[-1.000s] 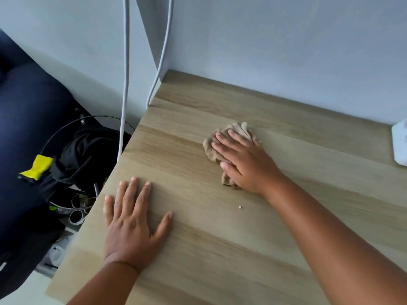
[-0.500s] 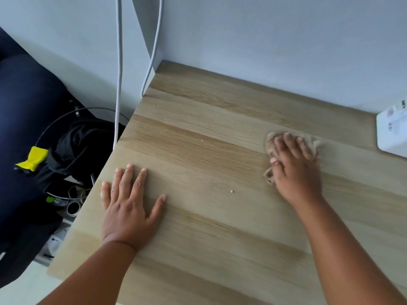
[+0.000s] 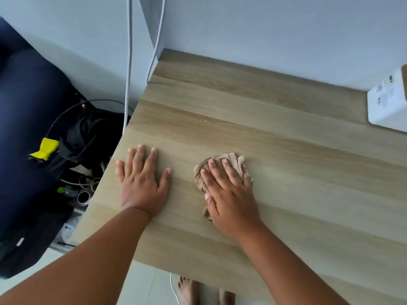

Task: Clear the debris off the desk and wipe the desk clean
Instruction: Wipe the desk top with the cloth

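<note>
desk [image 3: 286,150] — light wood | on it: tan cloth [image 3: 201,172], white box [image 3: 387,102], 2 hands

Bare desk [image 3: 275,150] runs from my right hand [image 3: 231,194] toward 12 and 3 o'clock, so that hand has open wood there. At 2 o'clock a white box [image 3: 387,102] sits against the wall [image 3: 275,29], blocking that far corner. My left hand [image 3: 143,186] lies flat just beside at 9 o'clock, narrow gap between us. Past it the desk edge drops off. Two white cables [image 3: 128,62] hang at 11 o'clock beside the desk's far-left corner.
</note>
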A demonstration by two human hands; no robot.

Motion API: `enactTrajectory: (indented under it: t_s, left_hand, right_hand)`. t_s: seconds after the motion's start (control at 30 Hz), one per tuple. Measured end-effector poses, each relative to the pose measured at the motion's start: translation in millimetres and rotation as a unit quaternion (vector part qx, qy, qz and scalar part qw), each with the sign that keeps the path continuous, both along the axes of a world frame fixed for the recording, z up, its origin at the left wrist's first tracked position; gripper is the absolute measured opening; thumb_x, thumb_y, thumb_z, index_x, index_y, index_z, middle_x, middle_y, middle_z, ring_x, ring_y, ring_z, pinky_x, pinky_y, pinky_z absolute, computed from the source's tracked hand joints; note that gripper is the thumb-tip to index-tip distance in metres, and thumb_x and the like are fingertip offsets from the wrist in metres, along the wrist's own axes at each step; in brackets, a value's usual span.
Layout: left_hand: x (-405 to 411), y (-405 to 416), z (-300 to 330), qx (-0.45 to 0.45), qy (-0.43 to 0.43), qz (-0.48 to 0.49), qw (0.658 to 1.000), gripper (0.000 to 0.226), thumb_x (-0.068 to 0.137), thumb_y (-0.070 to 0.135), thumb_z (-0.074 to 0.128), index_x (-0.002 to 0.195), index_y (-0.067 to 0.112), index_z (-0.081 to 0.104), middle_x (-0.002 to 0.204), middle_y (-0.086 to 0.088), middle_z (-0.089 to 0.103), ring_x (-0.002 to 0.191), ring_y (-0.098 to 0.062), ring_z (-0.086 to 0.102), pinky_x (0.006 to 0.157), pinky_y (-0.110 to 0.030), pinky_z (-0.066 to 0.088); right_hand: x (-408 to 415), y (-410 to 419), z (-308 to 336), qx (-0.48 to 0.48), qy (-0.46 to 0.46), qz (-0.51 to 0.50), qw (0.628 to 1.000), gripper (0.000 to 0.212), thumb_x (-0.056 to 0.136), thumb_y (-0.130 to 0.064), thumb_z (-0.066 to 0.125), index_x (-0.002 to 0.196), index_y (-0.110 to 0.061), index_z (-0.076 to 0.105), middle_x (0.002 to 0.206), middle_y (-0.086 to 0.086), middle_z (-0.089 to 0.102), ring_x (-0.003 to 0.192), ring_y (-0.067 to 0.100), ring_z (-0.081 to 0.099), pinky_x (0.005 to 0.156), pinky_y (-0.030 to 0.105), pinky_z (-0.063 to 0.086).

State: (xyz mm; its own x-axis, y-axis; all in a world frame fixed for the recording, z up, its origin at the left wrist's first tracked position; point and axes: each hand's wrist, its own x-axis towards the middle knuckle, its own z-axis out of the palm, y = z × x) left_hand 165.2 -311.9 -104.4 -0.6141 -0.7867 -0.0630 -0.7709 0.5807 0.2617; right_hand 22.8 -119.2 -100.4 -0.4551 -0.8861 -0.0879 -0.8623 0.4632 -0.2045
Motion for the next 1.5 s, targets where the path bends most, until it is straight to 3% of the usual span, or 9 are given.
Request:
enactTrajectory:
  t_s: [0.3,0.47,0.63,0.73,0.83,0.97,1.07,1.27,1.5]
  left_hand:
    - [2,0,-1,0.005,-0.008,-0.006,1.000,0.074,0.097,0.068,0.024,0.160,0.029,0.022,0.171,-0.003,0.008,0.158,-0.021,-0.007,0.126,-0.051,-0.007]
    - [3,0,0,0.007,-0.012,-0.009,1.000,0.074,0.098,0.068,0.022,0.161,0.030,0.020,0.172,-0.002,0.006,0.158,-0.020,-0.008,0.126,-0.052,-0.007]
    - [3,2,3,0.013,-0.013,-0.013,1.000,0.074,0.099,0.067,0.022,0.161,0.029,0.018,0.172,-0.002,0.004,0.158,-0.020,-0.010,0.126,-0.053,-0.006]
    - [3,3,5,0.013,-0.014,-0.013,1.000,0.074,0.099,0.066,0.022,0.162,0.027,0.017,0.172,-0.003,0.002,0.158,-0.020,-0.012,0.126,-0.052,-0.007]
    - [2,3,5,0.012,-0.009,-0.011,1.000,0.074,0.099,0.065,0.024,0.162,0.027,0.018,0.172,-0.003,0.003,0.157,-0.020,-0.012,0.126,-0.052,-0.008]
    - [1,2,3,0.006,-0.009,-0.009,1.000,0.073,0.099,0.065,0.025,0.161,0.026,0.019,0.172,-0.004,0.003,0.157,-0.020,-0.013,0.126,-0.050,-0.010]
    - [1,2,1,0.004,-0.005,-0.009,1.000,0.073,0.099,0.065,0.025,0.161,0.026,0.019,0.172,-0.004,0.004,0.158,-0.020,-0.013,0.126,-0.050,-0.010]
    - [2,-1,-7,-0.009,0.004,-0.009,1.000,0.073,0.099,0.066,0.024,0.160,0.027,0.021,0.171,-0.004,0.007,0.158,-0.020,-0.011,0.126,-0.050,-0.009]
    - [3,-2,-10,-0.003,0.009,-0.006,1.000,0.066,0.100,0.057,0.027,0.159,0.027,0.023,0.171,-0.004,0.009,0.158,-0.021,-0.010,0.126,-0.052,-0.008]
  right_hand:
    - [99,24,-4,-0.036,-0.013,0.057,0.998,0.065,0.095,-0.037,0.048,0.158,-0.030,0.034,0.171,-0.005,0.020,0.158,0.025,0.014,0.122,0.062,0.015]
    - [141,56,-5,-0.032,-0.026,0.102,0.994,0.065,0.093,-0.037,0.053,0.156,-0.028,0.038,0.171,-0.004,0.018,0.158,0.026,0.014,0.121,0.062,0.022]
    - [135,99,-7,-0.035,0.006,0.170,0.985,0.065,0.088,-0.041,0.060,0.151,-0.027,0.049,0.168,-0.004,0.028,0.155,0.025,0.027,0.114,0.062,0.037]
    - [91,112,-1,-0.023,0.002,0.100,0.995,0.062,0.094,-0.039,0.054,0.154,-0.026,0.045,0.169,-0.004,0.027,0.156,0.024,0.024,0.115,0.062,0.035]
    - [26,102,7,0.006,-0.003,-0.056,0.998,0.057,0.104,-0.037,0.037,0.160,-0.029,0.032,0.171,-0.006,0.018,0.159,0.022,0.012,0.121,0.061,0.028]
    - [-64,32,3,0.006,0.005,-0.223,0.975,0.058,0.103,-0.040,0.030,0.158,-0.024,0.038,0.170,-0.002,0.023,0.158,0.026,0.015,0.126,0.057,0.011]
    - [-112,-42,-4,0.020,-0.009,-0.257,0.966,0.058,0.105,-0.043,0.033,0.160,-0.027,0.030,0.171,-0.003,0.017,0.159,0.027,0.010,0.126,0.058,0.003]
    - [-105,-135,-4,0.020,-0.011,-0.122,0.992,0.059,0.100,-0.044,0.033,0.158,-0.032,0.034,0.171,-0.007,0.019,0.158,0.026,0.012,0.126,0.059,0.000]
    - [-11,-49,5,0.001,-0.002,0.086,0.996,0.058,0.097,-0.040,0.039,0.155,-0.032,0.041,0.167,-0.009,0.031,0.157,0.021,0.020,0.125,0.058,0.013]
